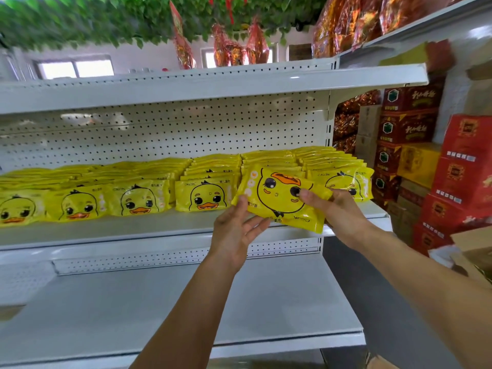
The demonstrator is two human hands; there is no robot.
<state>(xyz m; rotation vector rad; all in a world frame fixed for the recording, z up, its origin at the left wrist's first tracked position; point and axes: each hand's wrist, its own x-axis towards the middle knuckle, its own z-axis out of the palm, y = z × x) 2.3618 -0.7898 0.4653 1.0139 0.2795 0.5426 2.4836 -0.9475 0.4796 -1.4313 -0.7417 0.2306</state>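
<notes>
White shelf (133,231) carries stacked duck packs (207,195); red cartons (463,169) at 3 o'clock; right hand (343,211) pinches the upside-down pack (279,206) before the stacks; left hand (234,230), fingers straight, touches its 8 o'clock corner.

White pegboard shelving (186,129), bright windows (76,69), leafy ceiling garland (80,20), stacked red cartons (463,177).
</notes>
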